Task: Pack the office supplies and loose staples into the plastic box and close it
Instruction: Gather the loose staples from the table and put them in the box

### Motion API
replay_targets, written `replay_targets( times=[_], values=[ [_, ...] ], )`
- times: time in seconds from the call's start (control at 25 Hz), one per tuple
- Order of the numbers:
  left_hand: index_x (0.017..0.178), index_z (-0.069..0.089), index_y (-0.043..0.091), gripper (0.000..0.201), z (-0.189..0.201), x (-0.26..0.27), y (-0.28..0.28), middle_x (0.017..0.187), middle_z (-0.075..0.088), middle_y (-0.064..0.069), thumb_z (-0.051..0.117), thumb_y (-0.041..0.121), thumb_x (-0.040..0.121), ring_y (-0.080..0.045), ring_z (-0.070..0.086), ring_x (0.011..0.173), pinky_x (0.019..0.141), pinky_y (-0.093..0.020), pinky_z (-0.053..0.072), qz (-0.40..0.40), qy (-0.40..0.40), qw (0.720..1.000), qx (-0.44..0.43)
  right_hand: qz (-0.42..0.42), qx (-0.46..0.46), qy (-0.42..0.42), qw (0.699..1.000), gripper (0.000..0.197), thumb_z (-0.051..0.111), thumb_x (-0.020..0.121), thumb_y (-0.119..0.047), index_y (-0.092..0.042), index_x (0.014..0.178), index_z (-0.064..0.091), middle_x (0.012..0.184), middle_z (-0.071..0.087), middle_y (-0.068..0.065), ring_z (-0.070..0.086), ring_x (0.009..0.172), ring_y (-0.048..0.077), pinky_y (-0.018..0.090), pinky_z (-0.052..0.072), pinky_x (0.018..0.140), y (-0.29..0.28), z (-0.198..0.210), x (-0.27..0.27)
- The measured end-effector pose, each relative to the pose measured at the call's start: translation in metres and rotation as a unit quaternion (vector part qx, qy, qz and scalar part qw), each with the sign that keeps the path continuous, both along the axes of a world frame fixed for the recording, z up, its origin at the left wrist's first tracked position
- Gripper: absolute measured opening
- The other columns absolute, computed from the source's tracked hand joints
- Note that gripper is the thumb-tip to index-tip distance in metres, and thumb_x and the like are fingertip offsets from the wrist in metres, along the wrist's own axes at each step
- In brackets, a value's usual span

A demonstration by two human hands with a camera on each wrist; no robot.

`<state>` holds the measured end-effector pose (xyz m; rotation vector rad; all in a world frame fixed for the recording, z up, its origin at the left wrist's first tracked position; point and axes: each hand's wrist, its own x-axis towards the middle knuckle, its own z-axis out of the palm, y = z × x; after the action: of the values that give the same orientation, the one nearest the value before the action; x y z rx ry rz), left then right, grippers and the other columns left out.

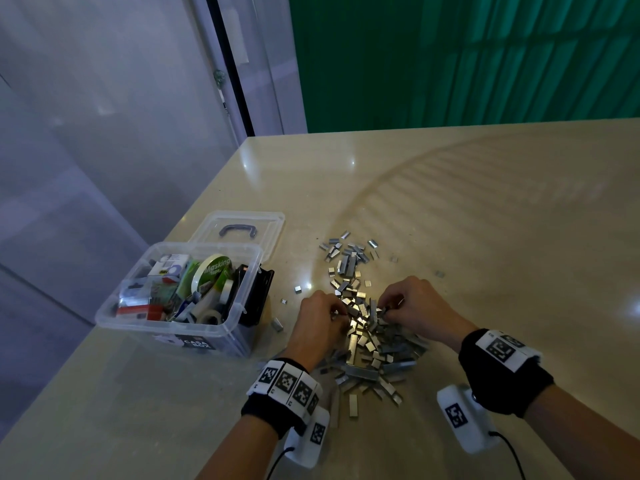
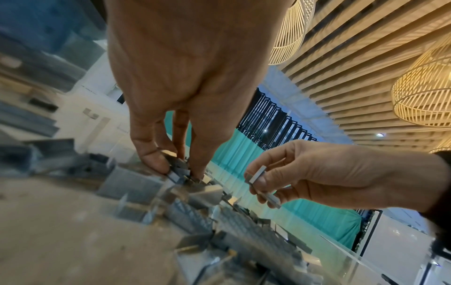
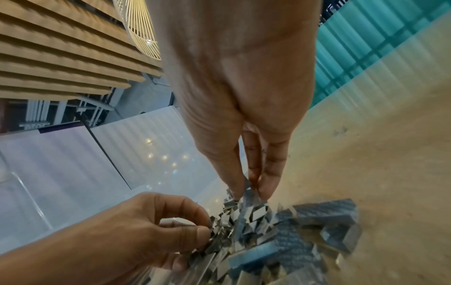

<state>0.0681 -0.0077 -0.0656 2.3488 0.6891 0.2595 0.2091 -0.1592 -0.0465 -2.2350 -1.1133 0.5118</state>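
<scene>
A: Beige tabletop (image 1: 450, 202), green screen behind. Landmark: the plastic box (image 1: 180, 327), open, one only, with its one lid (image 1: 242, 233) lying flat just behind it.

B: Where is the task's material?

A: Staples (image 1: 363, 341) lie in one loose heap right of the box, too many to count, with a few strays between heap and box. Tape rolls and small cartons already fill the box.

B: And the two hands?

A: Left hand (image 1: 320, 323), nearer the box, pinches staple pieces at the heap's edge; right hand (image 1: 415, 306), farther from the box, clamps fingertips on a short strip. Both are closed on staples.

B: Step in hand?

A: Gathering, judged early, as most of the heap remains. Next move calls for carrying pinched loads leftward over the box rim without spilling.
</scene>
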Motion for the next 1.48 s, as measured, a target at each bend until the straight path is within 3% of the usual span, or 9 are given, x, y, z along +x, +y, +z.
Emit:
replay_targets(
  times=[0.08, 0.2, 0.36, 0.72, 0.96, 1.12, 1.24, 1.32, 1.48],
  values=[
    [0.098, 0.074, 0.013, 0.011, 0.002, -0.001, -0.002, 0.092, 0.059, 0.009, 0.072, 0.011, 0.088, -0.003, 0.056, 0.087, 0.077, -0.009, 0.042, -0.004, 0.009, 1.000, 0.008, 0.000, 0.005, 0.003, 1.000, 0.011, 0.078, 0.083, -0.011, -0.019, 0.090, 0.078, 0.083, 0.070, -0.005, 0.065, 0.077, 0.009, 0.014, 0.048, 0.063, 0.002, 0.003, -0.001],
    [0.102, 0.075, 0.015, 0.020, 0.004, 0.000, -0.002, 0.103, 0.069, 0.003, 0.077, 0.009, 0.083, -0.008, 0.064, 0.096, 0.086, -0.018, 0.051, -0.024, 0.039, 0.999, 0.009, 0.003, 0.007, 0.006, 1.000, 0.012, 0.078, 0.083, -0.009, -0.018, 0.090, 0.080, 0.075, 0.067, -0.010, 0.061, 0.068, 0.003, 0.009, 0.045, 0.056, 0.002, 0.005, -0.002],
    [0.112, 0.074, 0.019, 0.038, 0.004, 0.001, 0.002, 0.109, 0.071, 0.002, 0.079, 0.004, 0.077, -0.007, 0.063, 0.096, 0.076, -0.010, 0.044, -0.057, 0.072, 0.995, 0.033, -0.006, 0.015, 0.014, 1.000, 0.011, 0.078, 0.083, -0.009, -0.017, 0.090, 0.080, 0.073, 0.069, -0.007, 0.060, 0.061, 0.002, 0.009, 0.044, 0.053, 0.004, 0.006, -0.006],
    [0.103, 0.073, 0.017, 0.015, -0.001, -0.007, 0.007, 0.105, 0.064, 0.001, 0.069, 0.012, 0.090, -0.012, 0.061, 0.095, 0.087, -0.028, 0.054, -0.052, 0.036, 0.997, 0.044, -0.001, 0.039, 0.047, 0.998, 0.009, 0.081, 0.079, -0.007, -0.014, 0.084, 0.079, 0.073, 0.074, -0.003, 0.068, 0.062, 0.002, 0.010, 0.049, 0.056, 0.011, 0.007, -0.012],
    [0.096, 0.073, 0.016, 0.010, 0.002, -0.011, 0.008, 0.097, 0.069, 0.001, 0.066, 0.012, 0.091, -0.008, 0.061, 0.087, 0.085, -0.027, 0.055, -0.077, 0.027, 0.996, 0.032, 0.002, 0.051, 0.045, 0.998, 0.014, 0.084, 0.075, -0.006, -0.018, 0.080, 0.079, 0.071, 0.074, -0.005, 0.069, 0.066, 0.004, 0.018, 0.055, 0.063, 0.016, 0.013, -0.013],
    [0.094, 0.073, 0.017, 0.008, 0.023, -0.014, 0.007, 0.087, 0.073, 0.004, 0.069, 0.023, 0.092, -0.006, 0.067, 0.079, 0.079, -0.027, 0.056, -0.041, -0.066, 0.995, -0.070, -0.010, 0.114, 0.048, 0.992, 0.014, 0.085, 0.075, -0.008, -0.020, 0.076, 0.077, 0.068, 0.073, -0.002, 0.068, 0.061, 0.009, 0.026, 0.056, 0.063, 0.024, 0.029, -0.017],
    [0.103, 0.066, 0.013, 0.022, 0.049, -0.023, 0.006, 0.084, 0.075, -0.005, 0.070, 0.031, 0.092, -0.019, 0.073, 0.075, 0.069, -0.035, 0.061, -0.018, -0.133, 0.965, -0.224, -0.037, 0.173, 0.064, 0.982, 0.012, 0.085, 0.074, -0.008, -0.016, 0.078, 0.077, 0.069, 0.074, 0.000, 0.072, 0.066, 0.013, 0.040, 0.062, 0.070, 0.040, 0.044, -0.024],
    [0.109, 0.061, 0.010, 0.028, 0.068, -0.031, 0.010, 0.087, 0.076, -0.012, 0.075, 0.023, 0.089, -0.029, 0.074, 0.077, 0.068, -0.038, 0.061, -0.017, -0.157, 0.943, -0.295, -0.053, 0.210, 0.098, 0.971, 0.011, 0.085, 0.075, -0.007, -0.014, 0.079, 0.077, 0.072, 0.076, 0.002, 0.074, 0.071, 0.018, 0.045, 0.062, 0.075, 0.056, 0.055, -0.035],
    [0.113, 0.057, 0.005, 0.028, 0.098, -0.050, 0.030, 0.088, 0.075, -0.017, 0.071, 0.004, 0.088, -0.030, 0.074, 0.080, 0.071, -0.035, 0.062, 0.007, -0.201, 0.921, -0.334, -0.060, 0.277, 0.160, 0.946, 0.010, 0.085, 0.077, -0.007, -0.010, 0.081, 0.076, 0.075, 0.076, 0.006, 0.074, 0.078, 0.025, 0.040, 0.060, 0.076, 0.087, 0.079, -0.061]
  ],
)
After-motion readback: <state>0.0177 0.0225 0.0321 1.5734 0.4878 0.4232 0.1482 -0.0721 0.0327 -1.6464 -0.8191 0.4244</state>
